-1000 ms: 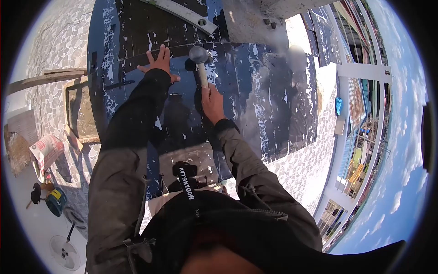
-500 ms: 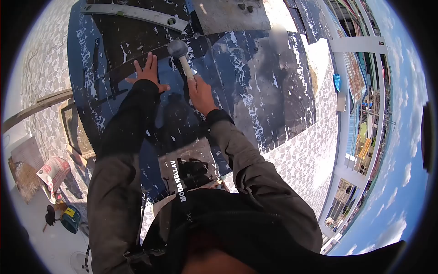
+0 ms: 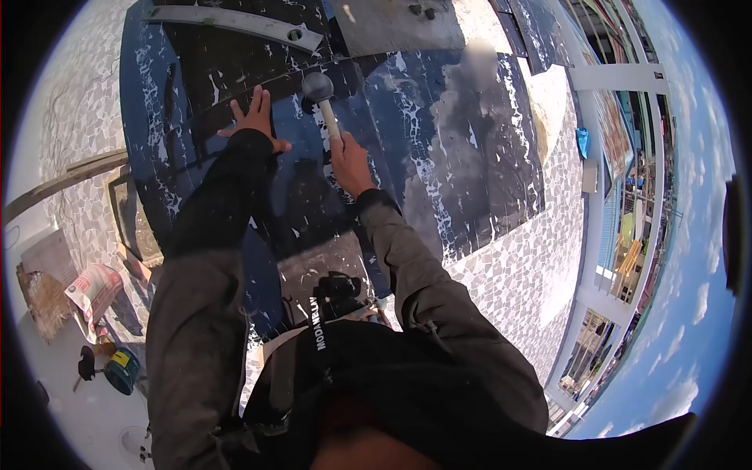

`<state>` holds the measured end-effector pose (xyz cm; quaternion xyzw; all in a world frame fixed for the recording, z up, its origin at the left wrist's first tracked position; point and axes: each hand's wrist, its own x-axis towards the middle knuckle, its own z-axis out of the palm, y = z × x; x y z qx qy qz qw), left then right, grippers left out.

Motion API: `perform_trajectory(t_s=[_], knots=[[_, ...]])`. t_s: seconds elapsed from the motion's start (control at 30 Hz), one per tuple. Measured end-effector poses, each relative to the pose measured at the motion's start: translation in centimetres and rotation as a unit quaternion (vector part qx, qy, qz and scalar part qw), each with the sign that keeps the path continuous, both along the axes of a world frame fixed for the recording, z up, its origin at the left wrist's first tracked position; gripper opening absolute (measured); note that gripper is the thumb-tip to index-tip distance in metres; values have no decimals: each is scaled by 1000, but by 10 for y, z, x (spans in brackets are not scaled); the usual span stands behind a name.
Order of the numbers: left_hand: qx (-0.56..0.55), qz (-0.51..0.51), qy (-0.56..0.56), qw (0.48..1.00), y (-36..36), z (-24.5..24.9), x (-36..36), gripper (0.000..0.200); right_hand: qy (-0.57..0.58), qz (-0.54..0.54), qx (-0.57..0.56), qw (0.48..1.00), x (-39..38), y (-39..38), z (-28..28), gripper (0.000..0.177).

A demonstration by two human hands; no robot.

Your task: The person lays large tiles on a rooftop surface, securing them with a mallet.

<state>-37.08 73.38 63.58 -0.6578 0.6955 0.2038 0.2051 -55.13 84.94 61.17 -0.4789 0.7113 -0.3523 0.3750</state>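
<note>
My right hand (image 3: 352,164) is wrapped round the pale handle of a rubber mallet (image 3: 318,88). The mallet's dark round head overlaps the dark tiles (image 3: 301,200), close to a seam between them. To the left of it, my left hand (image 3: 255,124) lies flat on the dark surface, fingers spread and thumb out to the side. White streaks and peeling flecks cover these dark tiles. Beyond both hands lies a long metal spirit level (image 3: 235,23) with a round vial near its right end.
Pale stone-patterned flooring (image 3: 517,270) borders the dark tiles. At left are a wooden strip (image 3: 66,184), a printed sack (image 3: 94,291) and a dark green container with a yellow label (image 3: 121,370). A white railing (image 3: 615,77) runs along the right, with a blue bag (image 3: 582,143) beside it.
The mallet and my right hand have shifted slightly to the right. My left hand stays flat in nearly the same spot.
</note>
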Motion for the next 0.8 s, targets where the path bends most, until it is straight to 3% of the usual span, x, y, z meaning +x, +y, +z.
perform_trajectory(t_s=[0.2,0.4,0.47,0.57,0.73,0.8], knots=[[2,7,3,1000,-1,-1,3,131,-35,4,9,999,7,3,15,33],[-10,0,22,1000,5,5,16,129,49,57,26,997,-3,-4,-2,35],[-19,36,22,999,9,4,35,130,54,74,22,996,-8,-6,5,36],[-28,169,18,985,12,7,70,131,70,91,22,993,-12,-9,5,37],[-26,250,8,968,11,8,84,132,92,107,-1,990,-2,-15,2,38],[7,172,17,985,22,14,60,131,76,125,35,989,13,-22,16,37]])
